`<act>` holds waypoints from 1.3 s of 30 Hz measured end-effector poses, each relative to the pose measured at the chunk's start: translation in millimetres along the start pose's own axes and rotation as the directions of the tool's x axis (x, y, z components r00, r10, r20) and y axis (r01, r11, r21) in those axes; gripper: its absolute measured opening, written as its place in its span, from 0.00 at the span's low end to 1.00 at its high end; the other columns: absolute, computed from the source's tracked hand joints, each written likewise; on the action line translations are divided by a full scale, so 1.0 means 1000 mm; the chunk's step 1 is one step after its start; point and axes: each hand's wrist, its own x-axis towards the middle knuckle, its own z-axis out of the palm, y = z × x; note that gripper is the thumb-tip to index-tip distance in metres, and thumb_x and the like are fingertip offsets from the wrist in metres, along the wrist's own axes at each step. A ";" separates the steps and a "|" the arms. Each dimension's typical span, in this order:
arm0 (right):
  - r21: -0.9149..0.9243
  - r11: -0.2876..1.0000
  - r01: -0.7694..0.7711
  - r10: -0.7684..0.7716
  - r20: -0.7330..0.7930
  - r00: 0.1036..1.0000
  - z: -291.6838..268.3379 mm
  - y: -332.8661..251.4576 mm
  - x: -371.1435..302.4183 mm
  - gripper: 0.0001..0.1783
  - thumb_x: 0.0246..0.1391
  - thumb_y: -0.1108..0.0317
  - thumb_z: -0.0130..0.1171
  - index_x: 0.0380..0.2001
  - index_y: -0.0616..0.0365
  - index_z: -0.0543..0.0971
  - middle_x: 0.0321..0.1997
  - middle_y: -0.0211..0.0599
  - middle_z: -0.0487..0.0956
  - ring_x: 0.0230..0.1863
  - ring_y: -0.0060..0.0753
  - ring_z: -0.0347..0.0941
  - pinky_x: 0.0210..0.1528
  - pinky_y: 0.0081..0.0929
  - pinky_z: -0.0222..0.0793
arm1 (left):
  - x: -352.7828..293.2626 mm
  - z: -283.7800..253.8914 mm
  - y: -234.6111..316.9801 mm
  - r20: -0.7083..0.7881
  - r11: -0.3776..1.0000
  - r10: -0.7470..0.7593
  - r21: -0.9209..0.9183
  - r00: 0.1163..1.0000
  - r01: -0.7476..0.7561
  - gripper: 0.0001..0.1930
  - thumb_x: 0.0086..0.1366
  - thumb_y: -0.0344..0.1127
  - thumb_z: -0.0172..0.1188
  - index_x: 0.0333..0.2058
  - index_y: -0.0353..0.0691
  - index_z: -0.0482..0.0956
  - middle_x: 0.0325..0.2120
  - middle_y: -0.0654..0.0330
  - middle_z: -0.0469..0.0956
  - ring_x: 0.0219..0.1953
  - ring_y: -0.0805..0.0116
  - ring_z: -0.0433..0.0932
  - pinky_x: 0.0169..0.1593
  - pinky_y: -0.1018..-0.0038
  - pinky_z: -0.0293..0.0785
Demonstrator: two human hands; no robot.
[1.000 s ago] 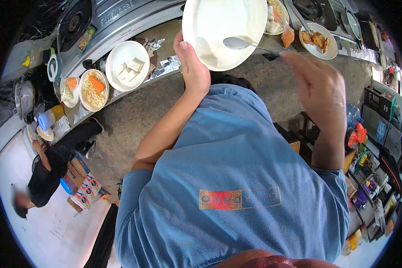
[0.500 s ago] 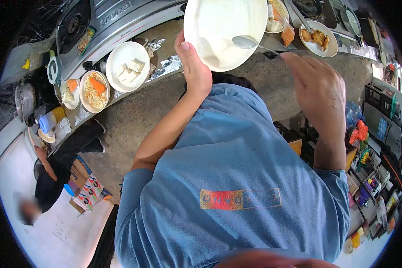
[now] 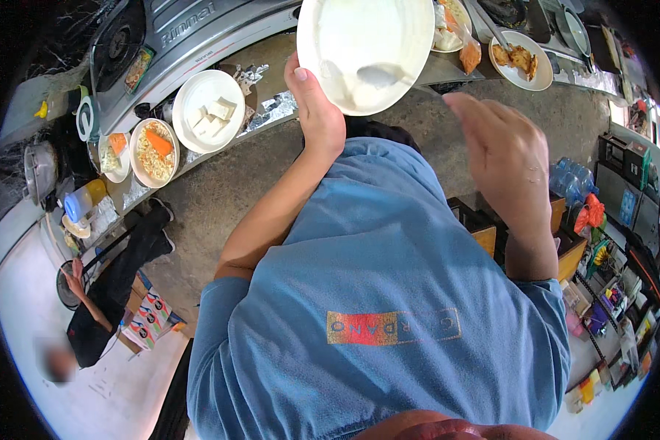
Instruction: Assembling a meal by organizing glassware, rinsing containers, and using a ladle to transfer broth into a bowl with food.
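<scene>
My left hand [image 3: 321, 110] grips the left edge of a white oval plate [image 3: 305, 45], thumb along its rim. Something pale and smooth, hard to make out, lies on the plate. My right hand [image 3: 504, 147] pinches the handle of a metal spoon [image 3: 376, 76], which is blurred by motion. The spoon's bowl is over the plate's lower part, where I cannot tell if it touches. Left of the plate, on the counter, is a white plate of white tofu blocks [image 3: 220, 110].
A bowl of noodles with a carrot piece [image 3: 159, 144] and a gas stove [image 3: 198, 37] are on the left. Toward the right are a plate of browned food [image 3: 519, 60] and a bag of orange stuff [image 3: 470, 56]. Another person [image 3: 99, 315] is at far left.
My right hand has moved left, carrying the spoon's bowl across the plate. The plate has shifted slightly left. At far left the other person has changed posture and their hand has moved.
</scene>
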 end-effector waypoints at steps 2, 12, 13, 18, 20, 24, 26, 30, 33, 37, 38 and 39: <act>0.004 1.000 -0.014 0.014 -0.038 0.999 -0.003 0.000 0.000 0.13 0.51 0.75 0.56 0.41 0.57 0.80 0.27 0.40 0.78 0.28 0.42 0.75 0.31 0.37 0.69 | -0.001 0.000 0.002 -0.001 1.000 -0.002 -0.004 1.000 0.002 0.31 0.73 0.57 0.33 0.64 0.40 0.50 0.59 0.52 0.61 0.61 0.62 0.64 0.63 0.67 0.61; 0.023 1.000 -0.020 0.019 0.040 0.999 0.006 -0.008 -0.002 0.13 0.51 0.75 0.56 0.41 0.55 0.81 0.28 0.39 0.78 0.30 0.43 0.76 0.32 0.37 0.70 | -0.001 -0.001 0.003 0.009 0.998 0.013 0.061 1.000 -0.014 0.29 0.73 0.57 0.33 0.63 0.41 0.52 0.58 0.53 0.63 0.60 0.63 0.65 0.62 0.67 0.62; 0.065 0.998 0.001 -0.001 0.000 1.000 0.008 -0.008 -0.001 0.13 0.51 0.75 0.56 0.41 0.55 0.81 0.28 0.39 0.78 0.30 0.43 0.76 0.33 0.37 0.70 | -0.001 -0.001 0.003 0.008 0.998 0.015 0.060 1.000 -0.015 0.29 0.73 0.57 0.33 0.63 0.41 0.52 0.58 0.53 0.63 0.60 0.63 0.65 0.62 0.67 0.62; 0.024 1.000 -0.017 0.017 -0.003 1.000 0.005 -0.001 -0.002 0.12 0.51 0.75 0.57 0.40 0.55 0.81 0.29 0.39 0.79 0.30 0.43 0.76 0.33 0.36 0.71 | -0.002 -0.004 -0.002 0.011 0.999 -0.006 -0.037 1.000 0.007 0.30 0.73 0.57 0.32 0.63 0.42 0.50 0.59 0.53 0.62 0.61 0.61 0.65 0.62 0.66 0.64; -0.029 0.999 -0.041 0.039 -0.060 0.997 0.007 0.000 -0.002 0.12 0.51 0.74 0.57 0.40 0.55 0.81 0.29 0.39 0.79 0.30 0.42 0.76 0.33 0.36 0.71 | -0.001 -0.001 0.001 0.017 0.999 0.001 -0.048 1.000 0.000 0.30 0.74 0.57 0.31 0.62 0.38 0.50 0.57 0.52 0.61 0.60 0.63 0.64 0.61 0.68 0.62; 0.067 0.998 -0.012 0.014 -0.023 1.000 0.008 0.003 -0.001 0.12 0.51 0.74 0.57 0.40 0.54 0.82 0.27 0.38 0.78 0.28 0.42 0.76 0.32 0.36 0.70 | -0.001 0.001 0.003 0.017 0.999 0.019 -0.039 1.000 -0.018 0.31 0.74 0.56 0.29 0.61 0.34 0.49 0.56 0.50 0.60 0.58 0.66 0.64 0.61 0.71 0.61; 0.025 0.999 -0.030 0.031 -0.050 0.998 0.007 0.004 0.000 0.12 0.51 0.74 0.57 0.40 0.54 0.82 0.26 0.38 0.78 0.28 0.41 0.75 0.31 0.36 0.70 | -0.003 -0.001 0.001 0.005 1.000 0.019 -0.024 1.000 -0.019 0.31 0.74 0.57 0.29 0.61 0.34 0.49 0.56 0.51 0.60 0.58 0.66 0.64 0.61 0.71 0.61; 0.056 0.997 -0.049 0.051 -0.034 0.998 0.012 0.000 0.002 0.10 0.52 0.73 0.57 0.38 0.55 0.82 0.25 0.37 0.78 0.27 0.39 0.75 0.30 0.33 0.69 | -0.001 0.005 0.007 -0.025 0.995 -0.011 -0.100 1.000 0.009 0.32 0.74 0.57 0.29 0.61 0.34 0.50 0.56 0.51 0.60 0.58 0.66 0.64 0.61 0.71 0.61; 0.062 0.997 -0.048 0.052 -0.053 0.997 0.011 0.006 0.002 0.10 0.52 0.73 0.57 0.38 0.54 0.83 0.26 0.37 0.78 0.27 0.38 0.75 0.30 0.32 0.69 | -0.002 0.004 0.006 -0.013 0.996 0.017 -0.093 1.000 -0.018 0.32 0.74 0.58 0.30 0.61 0.34 0.50 0.56 0.51 0.61 0.58 0.66 0.64 0.61 0.70 0.61; 0.132 0.991 -0.028 0.036 -0.054 0.998 0.017 0.005 0.006 0.11 0.53 0.73 0.57 0.39 0.54 0.83 0.28 0.37 0.79 0.28 0.38 0.76 0.31 0.32 0.70 | 0.000 0.002 0.000 -0.004 0.997 0.042 -0.066 0.999 -0.042 0.32 0.74 0.58 0.30 0.61 0.34 0.50 0.55 0.51 0.61 0.57 0.66 0.64 0.61 0.70 0.61; 0.132 0.991 -0.029 0.037 -0.056 0.998 0.016 0.007 0.006 0.11 0.53 0.73 0.57 0.39 0.54 0.83 0.28 0.37 0.79 0.28 0.38 0.76 0.31 0.32 0.70 | -0.001 0.001 0.001 -0.013 0.997 0.033 -0.064 0.999 -0.034 0.32 0.74 0.58 0.30 0.61 0.34 0.50 0.55 0.51 0.61 0.57 0.66 0.64 0.61 0.70 0.62; 0.108 0.994 -0.024 0.031 -0.069 0.997 0.013 0.011 0.006 0.11 0.53 0.73 0.57 0.39 0.53 0.83 0.28 0.37 0.79 0.29 0.38 0.76 0.32 0.32 0.71 | -0.001 0.001 0.002 -0.021 0.998 0.024 -0.063 0.999 -0.025 0.32 0.74 0.58 0.30 0.61 0.34 0.50 0.55 0.51 0.61 0.58 0.65 0.65 0.61 0.70 0.62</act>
